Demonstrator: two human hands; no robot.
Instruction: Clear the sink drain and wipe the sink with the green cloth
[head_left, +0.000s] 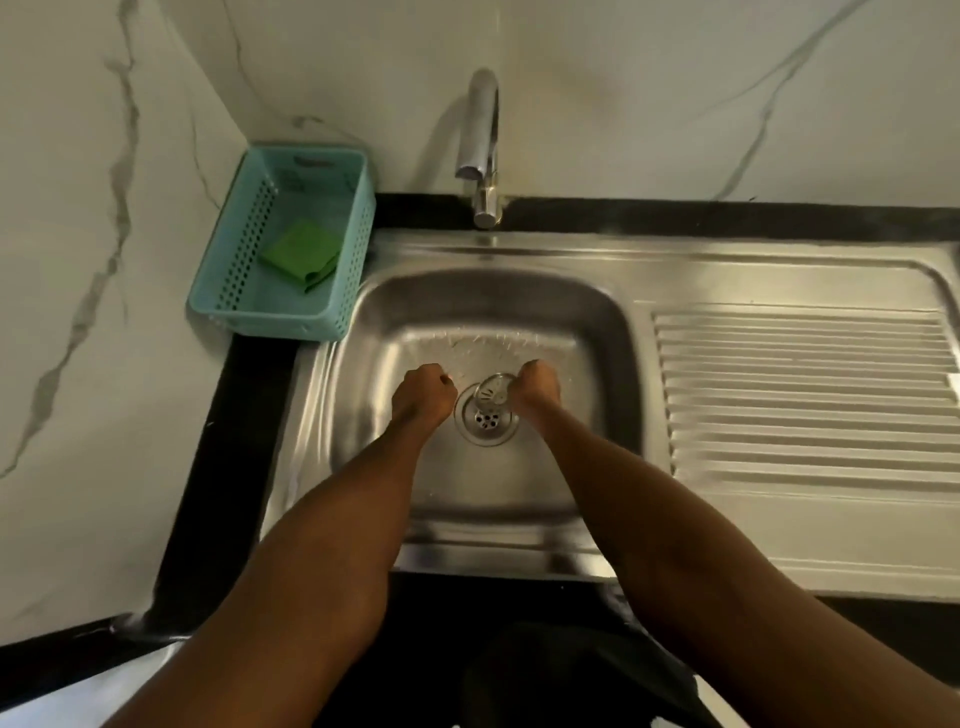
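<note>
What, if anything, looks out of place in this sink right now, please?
The strainer is off its seat: it sits tilted over the far rim of the drain, held by the right hand, leaving the drain holes exposed. The cloth lies in the basket.
</note>
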